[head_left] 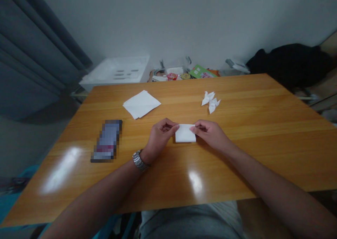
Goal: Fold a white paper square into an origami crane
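A small folded white paper [185,134] lies on the wooden table [250,126] in front of me. My left hand [159,137], with a metal watch on the wrist, pinches the paper's upper left corner with curled fingers. My right hand [210,133] pinches its upper right corner. Both hands rest on the table at either side of the paper.
A stack of white paper sheets [141,104] lies at the back left. Two folded paper cranes [210,101] sit at the back right. A phone [107,140] lies left of my hands. Behind the table are a white tray [118,72], clutter and a dark bag [289,63].
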Available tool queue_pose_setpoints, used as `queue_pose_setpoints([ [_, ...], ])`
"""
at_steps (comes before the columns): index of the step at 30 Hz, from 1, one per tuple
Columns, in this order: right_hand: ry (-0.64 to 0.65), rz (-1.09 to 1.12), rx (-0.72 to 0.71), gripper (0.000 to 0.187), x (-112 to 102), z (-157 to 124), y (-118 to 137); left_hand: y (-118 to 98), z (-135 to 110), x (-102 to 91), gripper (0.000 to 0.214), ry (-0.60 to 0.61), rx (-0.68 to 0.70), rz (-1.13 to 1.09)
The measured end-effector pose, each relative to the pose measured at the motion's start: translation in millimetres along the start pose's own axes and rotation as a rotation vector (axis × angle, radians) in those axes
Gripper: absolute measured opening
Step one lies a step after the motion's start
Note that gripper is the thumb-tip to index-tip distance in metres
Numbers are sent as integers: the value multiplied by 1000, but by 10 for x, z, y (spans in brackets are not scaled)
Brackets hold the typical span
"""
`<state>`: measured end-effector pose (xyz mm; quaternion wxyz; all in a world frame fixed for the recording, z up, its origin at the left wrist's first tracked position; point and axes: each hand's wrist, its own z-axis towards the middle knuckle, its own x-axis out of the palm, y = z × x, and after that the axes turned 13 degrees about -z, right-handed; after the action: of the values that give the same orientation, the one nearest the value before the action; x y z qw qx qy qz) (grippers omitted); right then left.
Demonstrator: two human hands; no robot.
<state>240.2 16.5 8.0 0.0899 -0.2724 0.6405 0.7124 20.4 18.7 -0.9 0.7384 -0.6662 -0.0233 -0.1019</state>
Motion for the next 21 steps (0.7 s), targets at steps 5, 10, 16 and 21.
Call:
queue_pose_setpoints([
  [5, 32, 23, 15, 27, 11, -3, -3, -18, 0, 2, 24, 17, 11, 34],
  [10, 31, 21, 22, 27, 8, -13, 18, -12, -3, -8, 24, 29, -9, 21],
  [16, 74, 8, 25, 29, 3, -10, -9, -60, -13, -15, 27, 63, -2, 77],
  [21, 101, -11, -9, 29, 5, -15, -46, -74, -17, -33, 26, 115, 7, 112],
])
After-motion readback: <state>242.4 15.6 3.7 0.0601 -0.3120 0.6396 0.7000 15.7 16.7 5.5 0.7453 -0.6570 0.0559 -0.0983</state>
